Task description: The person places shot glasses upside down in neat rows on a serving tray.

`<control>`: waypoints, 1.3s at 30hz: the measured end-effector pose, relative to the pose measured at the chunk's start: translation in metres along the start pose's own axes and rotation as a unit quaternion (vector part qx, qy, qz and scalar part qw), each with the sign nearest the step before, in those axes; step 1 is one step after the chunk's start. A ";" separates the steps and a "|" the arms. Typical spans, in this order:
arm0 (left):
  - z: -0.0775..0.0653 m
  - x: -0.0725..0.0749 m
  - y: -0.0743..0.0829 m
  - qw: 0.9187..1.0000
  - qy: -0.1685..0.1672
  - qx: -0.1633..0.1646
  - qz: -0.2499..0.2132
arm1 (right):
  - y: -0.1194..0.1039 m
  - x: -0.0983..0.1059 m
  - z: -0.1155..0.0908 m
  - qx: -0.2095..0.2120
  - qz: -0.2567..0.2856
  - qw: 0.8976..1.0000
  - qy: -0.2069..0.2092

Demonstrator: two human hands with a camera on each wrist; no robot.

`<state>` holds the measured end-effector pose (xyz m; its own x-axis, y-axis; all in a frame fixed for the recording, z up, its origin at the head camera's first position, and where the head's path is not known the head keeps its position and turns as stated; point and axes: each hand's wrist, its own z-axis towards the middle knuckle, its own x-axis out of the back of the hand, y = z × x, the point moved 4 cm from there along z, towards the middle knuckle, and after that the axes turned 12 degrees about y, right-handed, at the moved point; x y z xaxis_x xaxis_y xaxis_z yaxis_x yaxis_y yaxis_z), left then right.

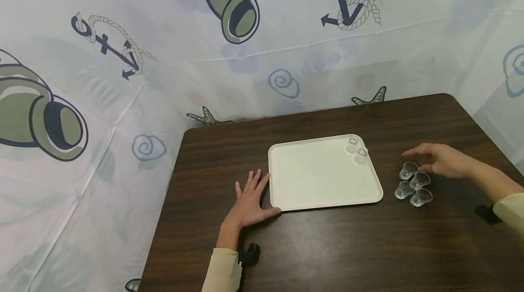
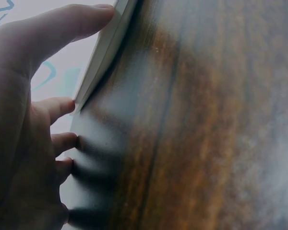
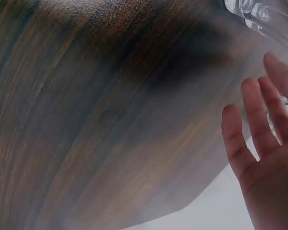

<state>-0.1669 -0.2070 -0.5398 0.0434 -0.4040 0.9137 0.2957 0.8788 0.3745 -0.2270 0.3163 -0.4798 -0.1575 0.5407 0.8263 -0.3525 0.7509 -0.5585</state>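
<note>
Cream tray [image 1: 315, 173] on woodgrain tabletop [image 1: 319, 246], two clear cups [image 1: 362, 155] hogging its 2 o'clock corner. Four more cups [image 1: 420, 181] bunch at 3, right grip [image 1: 444, 159] loose beside them; left grip [image 1: 249, 205] splayed at 8.

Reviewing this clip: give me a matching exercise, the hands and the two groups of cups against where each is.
Column one
1. Left hand
2. Right hand
3. Two clear cups
4. Four clear cups

Column two
A. On the tray, towards its far right corner
B. Close beside the clustered cups, on their far side
C. Clustered on the table, right of the tray
D. At the tray's near left corner

Pairs: 1-D, 2-B, 3-A, 4-C
</note>
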 end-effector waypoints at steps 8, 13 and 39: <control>0.001 0.000 0.001 1.000 -0.001 -0.004 -0.001 | -0.001 -0.003 0.001 -0.002 0.015 1.000 -0.022; 0.001 0.000 0.001 1.000 0.002 -0.006 0.000 | 0.000 -0.005 0.003 0.011 0.027 0.999 -0.032; 0.000 -0.001 0.000 1.000 0.004 -0.008 -0.003 | 0.005 -0.005 0.007 -0.029 0.037 0.999 0.020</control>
<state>-0.1667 -0.2068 -0.5410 0.0496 -0.4121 0.9098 0.3111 0.8720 0.3780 -0.2342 0.3144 -0.4863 -0.1430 0.6100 0.7794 -0.2867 0.7282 -0.6226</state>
